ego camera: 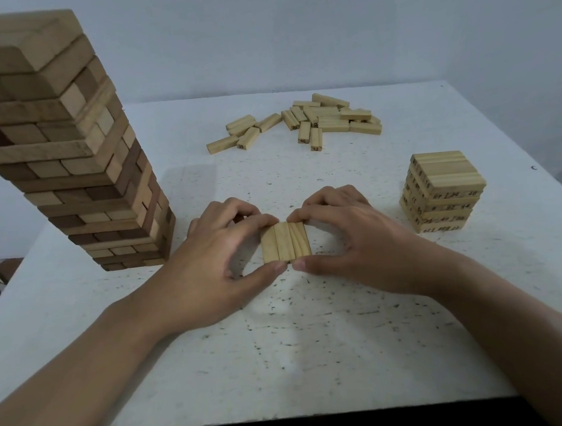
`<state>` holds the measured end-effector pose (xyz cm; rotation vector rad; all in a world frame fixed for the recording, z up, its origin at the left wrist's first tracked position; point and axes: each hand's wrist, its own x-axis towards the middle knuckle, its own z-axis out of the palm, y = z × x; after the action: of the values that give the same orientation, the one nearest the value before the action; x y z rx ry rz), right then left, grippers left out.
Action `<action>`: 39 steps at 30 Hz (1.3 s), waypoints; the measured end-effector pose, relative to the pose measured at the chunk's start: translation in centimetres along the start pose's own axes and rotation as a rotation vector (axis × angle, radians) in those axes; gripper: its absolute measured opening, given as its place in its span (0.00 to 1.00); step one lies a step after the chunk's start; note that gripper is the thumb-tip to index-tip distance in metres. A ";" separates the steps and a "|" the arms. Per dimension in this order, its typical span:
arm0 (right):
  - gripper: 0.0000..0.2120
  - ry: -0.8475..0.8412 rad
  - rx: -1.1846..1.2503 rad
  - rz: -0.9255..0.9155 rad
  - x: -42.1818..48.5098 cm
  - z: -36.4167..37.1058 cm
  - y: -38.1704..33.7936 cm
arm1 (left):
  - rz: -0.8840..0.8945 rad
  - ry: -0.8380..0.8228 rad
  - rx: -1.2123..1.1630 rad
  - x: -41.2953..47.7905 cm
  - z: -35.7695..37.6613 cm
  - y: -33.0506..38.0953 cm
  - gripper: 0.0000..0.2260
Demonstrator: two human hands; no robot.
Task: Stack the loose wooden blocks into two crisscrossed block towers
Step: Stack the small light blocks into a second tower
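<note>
Three pale wooden blocks [286, 242] lie side by side as a flat row at the middle of the white table [286, 349]. My left hand [209, 264] and my right hand [354, 236] pinch this row from both sides, thumbs at its near end and forefingers at its far end. A short tower of pale numbered blocks [442, 193] stands to the right. A pile of loose numbered blocks [302, 123] lies at the far middle of the table.
A tall crisscrossed tower of larger, darker wooden blocks [70, 147] stands at the left, close to my left hand. A grey wall rises behind the table. The table's near edge runs across the bottom of the view.
</note>
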<state>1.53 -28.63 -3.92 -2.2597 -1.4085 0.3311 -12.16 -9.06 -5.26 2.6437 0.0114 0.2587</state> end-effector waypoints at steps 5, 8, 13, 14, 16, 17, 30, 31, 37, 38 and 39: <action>0.34 -0.030 -0.007 0.005 0.1 -0.3 0.2 | -0.035 0.010 -0.047 0.1 -0.2 0.0 0.34; 0.34 -0.036 -0.016 0.002 0.2 -0.4 0.1 | -0.069 0.011 -0.093 0.2 -0.5 0.1 0.34; 0.27 -0.052 -0.012 -0.020 0.3 -0.5 0.1 | -0.071 -0.029 -0.124 0.4 -0.7 0.5 0.27; 0.26 -0.056 -0.012 -0.026 0.3 -0.4 0.1 | -0.068 -0.041 -0.127 0.5 -0.7 0.5 0.26; 0.24 -0.038 -0.013 -0.048 0.3 -0.3 0.1 | -0.064 -0.048 -0.141 0.5 -0.7 0.5 0.25; 0.23 -0.018 -0.016 -0.063 0.3 -0.2 0.1 | -0.060 -0.039 -0.154 0.5 -0.7 0.5 0.24; 0.26 0.128 -0.046 -0.163 -0.7 -1.5 -0.4 | 0.092 0.171 -0.120 0.4 -1.7 1.6 0.25; 0.26 0.143 -0.065 -0.170 -0.8 -1.8 -0.6 | 0.111 0.171 -0.107 0.4 -2.0 1.8 0.26; 0.27 0.235 -0.123 -0.197 -1.9 -4.9 -1.5 | 0.203 0.196 -0.048 1.8 -4.2 3.7 0.24; 0.27 0.251 -0.111 -0.201 -2.0 -5.4 -1.4 | 0.203 0.191 -0.046 2.1 -4.5 4.1 0.24; 0.27 0.270 -0.105 -0.204 -2.2 -5.9 -1.3 | 0.204 0.185 -0.046 2.5 -4.8 4.6 0.24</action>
<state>2.07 -31.65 1.79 -2.1203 -1.5221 -0.1123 -10.75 -10.75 1.47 2.5672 -0.2020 0.5637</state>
